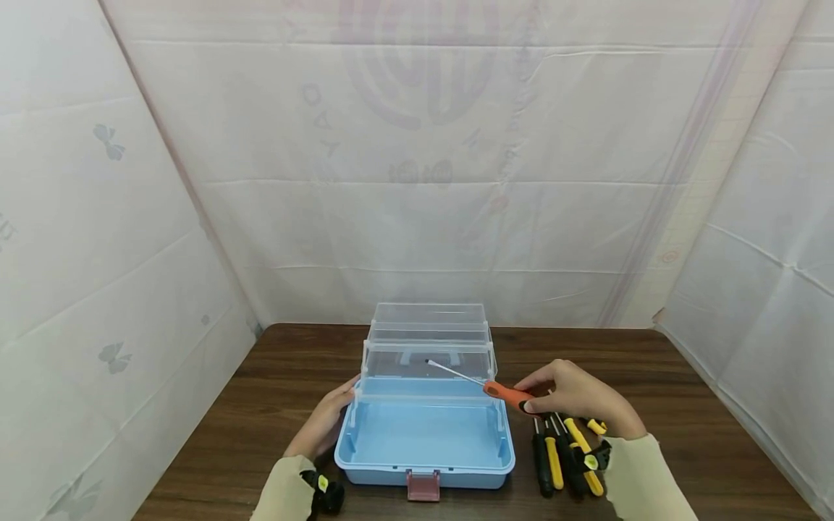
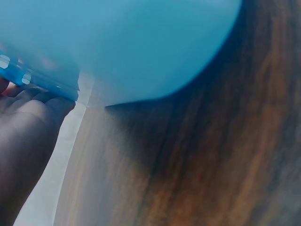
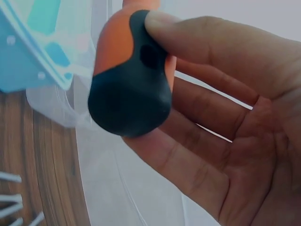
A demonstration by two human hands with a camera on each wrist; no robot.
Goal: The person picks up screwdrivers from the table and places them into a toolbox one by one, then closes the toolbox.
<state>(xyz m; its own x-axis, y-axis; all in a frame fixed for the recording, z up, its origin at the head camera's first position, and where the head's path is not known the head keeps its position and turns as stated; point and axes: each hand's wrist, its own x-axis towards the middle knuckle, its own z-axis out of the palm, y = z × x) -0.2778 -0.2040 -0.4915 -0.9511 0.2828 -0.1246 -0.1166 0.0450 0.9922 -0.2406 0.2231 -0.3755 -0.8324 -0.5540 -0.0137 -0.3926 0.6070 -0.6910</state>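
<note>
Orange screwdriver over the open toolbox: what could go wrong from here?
The right hand pinches the orange screwdriver only at its butt end, so it may tip or slip. Its tip hangs near the clear upper tray and could snag it. The left hand merely rests against the blue toolbox, so a knock may slide it.

Cream sleeves [image 1: 641, 474], black-yellow wrist cameras [image 1: 323, 493]

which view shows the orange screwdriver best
The head view: the whole orange screwdriver shows, shaft pointing over the blue toolbox, pinched by the right hand. The right wrist view shows only its orange-and-black handle end, close up between fingertips. The left wrist view shows none of it.
</note>
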